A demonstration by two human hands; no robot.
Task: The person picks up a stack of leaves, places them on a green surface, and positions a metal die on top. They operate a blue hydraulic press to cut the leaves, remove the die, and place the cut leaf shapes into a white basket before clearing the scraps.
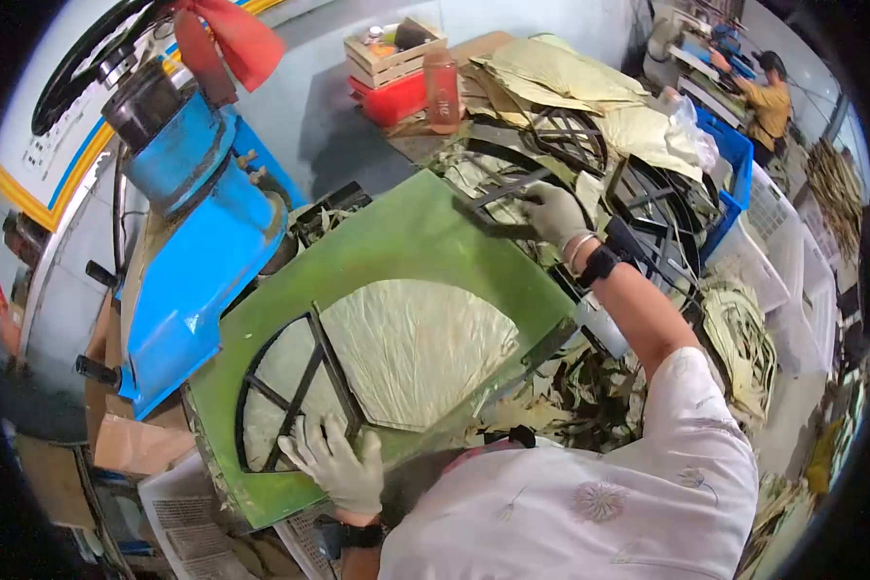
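Observation:
My left hand [336,464], in a pale glove, lies with its fingers spread at the lower edge of a black fan-shaped frame [309,372] with crossbars. That frame rests over pale sheet material on a green board [406,237]. Beside it lies a pale, wrinkled fan-shaped leaf sheet [418,353]. My right hand [556,215], also gloved, reaches beyond the board's far right corner. Its fingers are bent around a bar of another black fan-shaped frame [498,230], which sits over pale leaf pieces; the fingertips are partly hidden.
A blue swing-arm press [198,261] stands left of the board. More black frames [652,208] and stacked leaf sheets [561,72] lie at right. A pink bottle [442,92] and wooden crate [393,56] stand behind. Leaf scraps [590,401] lie below; another person [768,106] works far right.

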